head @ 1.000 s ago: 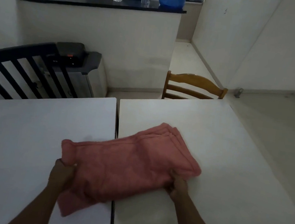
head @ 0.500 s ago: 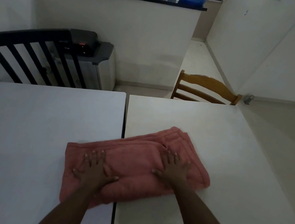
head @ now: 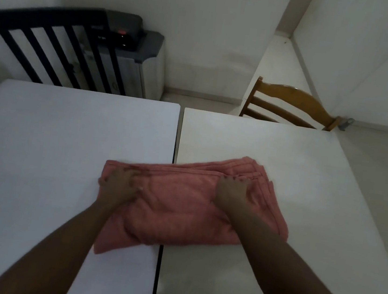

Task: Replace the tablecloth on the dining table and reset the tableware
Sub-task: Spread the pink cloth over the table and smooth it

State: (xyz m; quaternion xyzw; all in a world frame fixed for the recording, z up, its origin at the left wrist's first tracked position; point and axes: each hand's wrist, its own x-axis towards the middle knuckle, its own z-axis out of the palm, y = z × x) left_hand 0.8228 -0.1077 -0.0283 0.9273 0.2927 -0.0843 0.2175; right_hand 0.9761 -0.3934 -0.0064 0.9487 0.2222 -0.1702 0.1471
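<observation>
A folded pink tablecloth [head: 180, 208] lies across the dark seam between two white tables [head: 65, 155] pushed side by side. My left hand [head: 120, 184] rests on the cloth's far left corner, fingers curled into the top folds. My right hand [head: 231, 190] sits on the cloth's far edge toward the right, fingertips hooked over the stacked layers. Both hands appear to pinch the fabric. No tableware is in view.
A black slatted chair [head: 54, 44] stands behind the left table and a brown wooden chair [head: 288, 104] behind the right one. A grey appliance [head: 136, 54] sits by the half wall. Pale floor runs along the right.
My hands went from gripping the cloth's near corners, to pressing flat on top, to reaching its far edge with fingers curled. The view tilted down; the counter left the frame.
</observation>
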